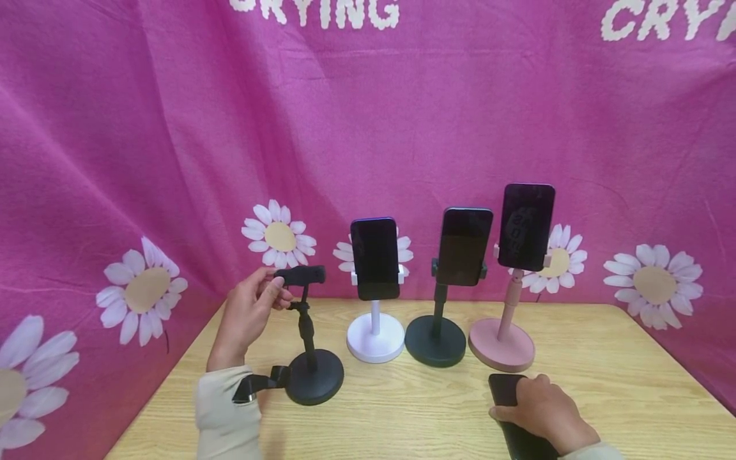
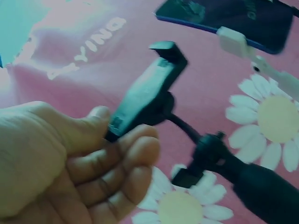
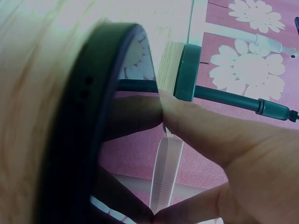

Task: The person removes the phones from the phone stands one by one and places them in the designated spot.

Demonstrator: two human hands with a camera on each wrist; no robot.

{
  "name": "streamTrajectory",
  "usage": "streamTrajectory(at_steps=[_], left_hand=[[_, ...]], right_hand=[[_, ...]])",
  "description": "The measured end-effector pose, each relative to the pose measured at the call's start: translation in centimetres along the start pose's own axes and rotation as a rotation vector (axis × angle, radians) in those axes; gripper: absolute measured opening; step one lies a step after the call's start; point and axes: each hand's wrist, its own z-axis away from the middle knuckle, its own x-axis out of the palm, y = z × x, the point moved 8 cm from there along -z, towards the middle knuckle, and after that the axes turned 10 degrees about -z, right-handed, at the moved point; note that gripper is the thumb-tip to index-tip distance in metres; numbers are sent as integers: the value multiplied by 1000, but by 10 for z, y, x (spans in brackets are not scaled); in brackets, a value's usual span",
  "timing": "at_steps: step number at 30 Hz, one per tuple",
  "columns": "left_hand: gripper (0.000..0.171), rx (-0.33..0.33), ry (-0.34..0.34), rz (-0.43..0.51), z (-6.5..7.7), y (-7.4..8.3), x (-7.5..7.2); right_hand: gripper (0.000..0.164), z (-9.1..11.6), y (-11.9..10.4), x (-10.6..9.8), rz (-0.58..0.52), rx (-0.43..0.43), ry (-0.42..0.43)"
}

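On the left, my left hand pinches one end of the phone clamp on a black phone stand between thumb and fingers. The clamp holds no phone and, in the left wrist view, tilts on its thin neck. Its other end, with a hooked lip, points away from the hand. At the front right my right hand grips a black phone from above, thumb at its left edge. In the right wrist view the phone's glossy screen mirrors the thumb and a finger.
Right of the black stand are a white stand, a dark green stand and a pink stand, each holding an upright phone. All rest on a wooden table. A pink cloth with daisies hangs behind.
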Motion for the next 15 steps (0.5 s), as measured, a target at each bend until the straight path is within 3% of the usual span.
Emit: streamTrajectory(at_steps=[8, 15], left_hand=[[30, 9, 112, 41, -9, -13, 6], [28, -5, 118, 2, -22, -15, 10]], right_hand=[[74, -2, -2, 0, 15, -8, 3], [68, 0, -2, -2, 6, -6, 9]])
